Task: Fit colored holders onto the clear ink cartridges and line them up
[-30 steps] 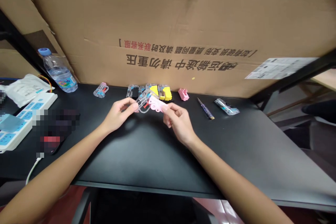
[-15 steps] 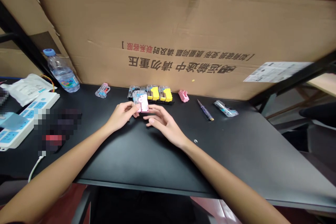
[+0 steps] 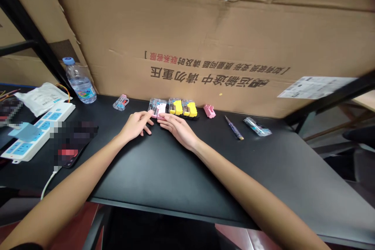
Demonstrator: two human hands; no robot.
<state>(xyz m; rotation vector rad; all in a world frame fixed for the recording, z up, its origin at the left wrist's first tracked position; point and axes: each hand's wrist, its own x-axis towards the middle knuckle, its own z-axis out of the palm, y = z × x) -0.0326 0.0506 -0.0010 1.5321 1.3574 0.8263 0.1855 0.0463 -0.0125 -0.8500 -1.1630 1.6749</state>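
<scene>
My left hand (image 3: 137, 125) rests by the near left corner of a clear plastic piece with a pink-and-white cover (image 3: 161, 108), its thumb and forefinger at the edge and the other fingers apart. Against the near edge of the same piece lie the stretched fingertips of my right hand (image 3: 180, 129). That piece is set down at the left end of a row; whether another piece lies under it I cannot tell. Two similar clear pieces with yellow covers, a left one (image 3: 177, 107) and a right one (image 3: 191, 108), lie just right of it.
On the black table (image 3: 152, 175) are a loose clear-and-pink piece (image 3: 120, 102), a pink part (image 3: 209, 111), a purple-handled screwdriver (image 3: 233, 127) and a clear packet (image 3: 257, 126). Leftward stand a water bottle (image 3: 82, 84), a power strip (image 3: 39, 134) and a phone (image 3: 76, 152). Cardboard (image 3: 181, 35) walls the back.
The pink-and-white piece has gone from my left hand's hold down into the row beside the yellow ones. My right hand's fingers have flattened against its near edge. The view has shifted slightly.
</scene>
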